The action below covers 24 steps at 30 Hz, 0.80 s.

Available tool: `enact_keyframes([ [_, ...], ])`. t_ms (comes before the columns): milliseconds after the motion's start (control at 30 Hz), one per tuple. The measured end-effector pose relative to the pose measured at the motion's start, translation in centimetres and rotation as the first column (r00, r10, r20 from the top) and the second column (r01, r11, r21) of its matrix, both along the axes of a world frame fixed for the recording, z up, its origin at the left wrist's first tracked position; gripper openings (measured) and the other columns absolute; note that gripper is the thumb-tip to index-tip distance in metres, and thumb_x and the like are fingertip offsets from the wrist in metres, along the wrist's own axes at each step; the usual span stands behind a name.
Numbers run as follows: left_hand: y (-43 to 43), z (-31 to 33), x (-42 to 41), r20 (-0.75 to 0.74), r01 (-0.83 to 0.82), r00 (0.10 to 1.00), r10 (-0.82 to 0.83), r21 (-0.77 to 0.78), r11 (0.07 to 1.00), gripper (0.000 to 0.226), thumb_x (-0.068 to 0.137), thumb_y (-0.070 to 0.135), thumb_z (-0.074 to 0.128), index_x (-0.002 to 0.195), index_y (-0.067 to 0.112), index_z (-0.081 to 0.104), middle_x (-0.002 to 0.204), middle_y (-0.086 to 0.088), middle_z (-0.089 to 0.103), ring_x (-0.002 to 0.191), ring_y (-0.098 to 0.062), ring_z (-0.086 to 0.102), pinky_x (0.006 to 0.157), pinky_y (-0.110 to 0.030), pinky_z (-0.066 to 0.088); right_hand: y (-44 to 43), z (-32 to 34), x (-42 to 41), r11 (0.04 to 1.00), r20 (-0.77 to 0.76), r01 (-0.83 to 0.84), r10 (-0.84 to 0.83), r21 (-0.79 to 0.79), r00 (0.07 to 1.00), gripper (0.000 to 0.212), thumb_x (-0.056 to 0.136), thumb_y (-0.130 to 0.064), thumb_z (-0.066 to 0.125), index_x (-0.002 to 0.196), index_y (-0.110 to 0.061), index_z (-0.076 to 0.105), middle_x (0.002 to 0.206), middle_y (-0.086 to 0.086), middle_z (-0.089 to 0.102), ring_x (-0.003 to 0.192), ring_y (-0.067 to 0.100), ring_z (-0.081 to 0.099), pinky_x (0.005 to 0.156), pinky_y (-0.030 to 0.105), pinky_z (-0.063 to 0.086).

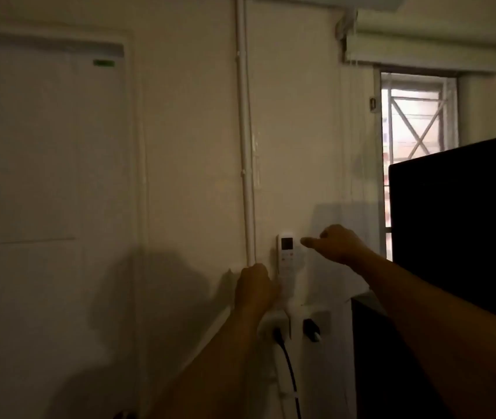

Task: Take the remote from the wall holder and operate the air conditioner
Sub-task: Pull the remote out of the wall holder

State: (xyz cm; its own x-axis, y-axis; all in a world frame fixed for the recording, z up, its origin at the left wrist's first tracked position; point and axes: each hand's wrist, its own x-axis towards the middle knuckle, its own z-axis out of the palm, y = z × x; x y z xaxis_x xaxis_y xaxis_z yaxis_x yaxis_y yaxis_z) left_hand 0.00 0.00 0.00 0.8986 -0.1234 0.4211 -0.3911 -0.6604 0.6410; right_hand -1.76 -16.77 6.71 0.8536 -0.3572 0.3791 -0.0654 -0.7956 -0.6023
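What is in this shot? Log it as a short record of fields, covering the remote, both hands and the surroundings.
remote: white remote, upright on the wall, small screen at its top
holder: too dim to make out separately
left hand: at the remote's lower left edge; grip unclear
right hand: just right of the remote's top, finger pointing at it, apparently not touching
below remote: wall sockets with a black cable plugged in
left: white door
right: dark cabinet, window behind it
lighting: dim

remote [288, 255] | white, small screen on top | upright in wall holder [289, 293]
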Motion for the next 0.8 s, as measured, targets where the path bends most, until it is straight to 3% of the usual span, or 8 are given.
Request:
enact_keyframes([
  [67, 0.1, -0.3, 2.0, -0.002, 0.019, 1.0, -0.02, -0.018, 1.0, 0.028, 0.089, 0.026, 0.06, 0.104, 0.003, 0.065, 0.107, -0.013, 0.068, 0.094, -0.026, 0.066, 0.069, -0.028, 0.051, 1.1, -0.1, 1.6, 1.0, 0.035, 0.019, -0.018, -0.013, 0.999, 0.054, 0.083, -0.056, 0.058, 0.093, -0.003, 0.059, 0.081, 0.007, 0.058, 0.075, 0.019, 0.056, 0.073, 0.034, 0.048],
  [100, 0.1, -0.5, 2.9, 0.004, 0.039, 0.999, -0.039, -0.01, 0.999, 0.024, 0.09, 0.023, 0.058, 0.098, 0.002, 0.066, 0.104, -0.014, 0.069, 0.09, -0.027, 0.067, 0.068, -0.03, 0.053, 1.5, -0.3, 2.5, 0.999, 0.043, 0.034, -0.033, -0.027, 0.999, 0.055, 0.082, -0.058, 0.058, 0.095, -0.005, 0.059, 0.079, 0.005, 0.056, 0.077, 0.019, 0.056, 0.076, 0.035, 0.049],
  [200, -0.5, -1.5, 5.8, 0.006, 0.077, 0.997, -0.077, -0.002, 0.997, 0.02, 0.091, 0.019, 0.056, 0.081, 0.004, 0.065, 0.092, -0.012, 0.069, 0.078, -0.023, 0.064, 0.053, -0.021, 0.046, 3.0, -0.8, 4.5, 0.998, 0.038, 0.059, -0.059, 0.008, 0.998, 0.069, 0.084, -0.056, 0.057, 0.126, -0.002, 0.054, 0.12, 0.015, 0.061, 0.111, 0.03, 0.058, 0.086, 0.036, 0.046],
  [267, -1.1, -2.4, 7.7, 0.006, 0.101, 0.995, -0.101, -0.021, 0.995, 0.014, 0.09, 0.019, 0.058, 0.081, 0.009, 0.062, 0.09, -0.009, 0.067, 0.071, -0.015, 0.056, 0.044, -0.015, 0.034, 3.8, -0.9, 5.5, 0.997, 0.054, 0.08, -0.081, 0.015, 0.995, 0.07, 0.085, -0.053, 0.059, 0.13, 0.0, 0.05, 0.131, 0.017, 0.056, 0.116, 0.031, 0.056, 0.083, 0.032, 0.043],
  [433, -2.0, -3.8, 10.7, 0.086, 0.134, 0.987, -0.135, 0.012, 0.991, 0.034, 0.083, 0.024, 0.061, 0.11, 0.003, 0.062, 0.096, -0.012, 0.069, 0.087, -0.029, 0.065, 0.065, -0.028, 0.044, 4.1, -1.8, 8.9, 0.994, 0.067, 0.103, -0.105, 0.04, 0.992, 0.067, 0.085, -0.051, 0.06, 0.129, -0.001, 0.051, 0.129, 0.017, 0.057, 0.114, 0.031, 0.057, 0.08, 0.032, 0.043],
  [533, -2.9, -4.2, 11.9, 0.074, 0.125, 0.989, -0.125, 0.005, 0.992, 0.032, 0.084, 0.025, 0.061, 0.105, 0.002, 0.063, 0.099, -0.016, 0.069, 0.087, -0.03, 0.065, 0.069, -0.032, 0.047, 3.9, -2.1, 10.4, 0.992, 0.083, 0.121, -0.124, 0.042, 0.989, 0.064, 0.083, -0.052, 0.061, 0.123, -0.002, 0.055, 0.12, 0.016, 0.061, 0.106, 0.029, 0.06, 0.074, 0.03, 0.043],
  [700, -4.9, -4.7, 13.3, -0.009, 0.078, 0.997, -0.078, 0.033, 0.996, 0.023, 0.092, 0.026, 0.057, 0.085, 0.005, 0.064, 0.079, -0.007, 0.061, 0.071, -0.018, 0.061, 0.054, -0.013, 0.042, 2.8, -2.4, 12.6, 0.987, 0.09, 0.148, -0.153, 0.059, 0.984, 0.062, 0.077, -0.055, 0.065, 0.109, -0.002, 0.061, 0.092, 0.009, 0.059, 0.08, 0.021, 0.056, 0.065, 0.03, 0.044],
  [800, -5.7, -4.7, 14.4, 0.02, 0.032, 0.999, -0.033, 0.034, 0.999, 0.026, 0.089, 0.024, 0.06, 0.093, 0.001, 0.07, 0.093, -0.015, 0.07, 0.082, -0.027, 0.068, 0.066, -0.031, 0.056, 2.2, -2.5, 13.5, 0.985, 0.096, 0.16, -0.165, 0.059, 0.982, 0.059, 0.074, -0.055, 0.069, 0.103, -0.003, 0.064, 0.091, 0.009, 0.061, 0.077, 0.02, 0.057, 0.063, 0.028, 0.044],
])
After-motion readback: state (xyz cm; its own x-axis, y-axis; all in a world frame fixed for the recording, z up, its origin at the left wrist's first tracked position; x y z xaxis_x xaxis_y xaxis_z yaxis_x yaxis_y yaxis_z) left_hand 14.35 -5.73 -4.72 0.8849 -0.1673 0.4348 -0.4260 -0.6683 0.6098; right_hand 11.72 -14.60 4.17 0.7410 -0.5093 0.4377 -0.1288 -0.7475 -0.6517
